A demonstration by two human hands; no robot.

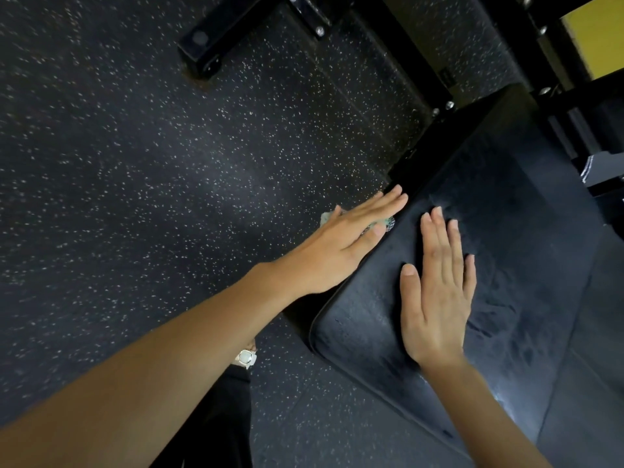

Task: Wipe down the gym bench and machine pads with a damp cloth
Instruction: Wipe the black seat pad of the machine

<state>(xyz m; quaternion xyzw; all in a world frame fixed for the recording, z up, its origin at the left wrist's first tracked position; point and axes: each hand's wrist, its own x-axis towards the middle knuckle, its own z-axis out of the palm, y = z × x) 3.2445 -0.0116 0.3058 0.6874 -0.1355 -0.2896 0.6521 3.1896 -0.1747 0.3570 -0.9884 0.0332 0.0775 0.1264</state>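
Left of frame: speckled rubber floor (118, 163), with a black steel frame foot (216, 42) towards the upper centre. Centre: the left hand (341, 244) reaches in from the lower left, fingers straight and together, palm laid against the near side edge of the bench pad (523, 231). A pale green mesh cloth (386, 225) is trapped beneath the palm and fingers, and only its edges show at either side of the hand. The flat hand appears intended to spread pressure along the pad's side seam rather than to grip the cloth. Right of centre: the right hand (439, 292) lies flat on the pad's top face, fingers extended and slightly spread, holding nothing; it is judged to be bracing the body or steadying the pad. The top face shows dull smears, but whether these are damp cannot be told. Upper right: a yellow wall panel (594, 42) behind dark frame members.
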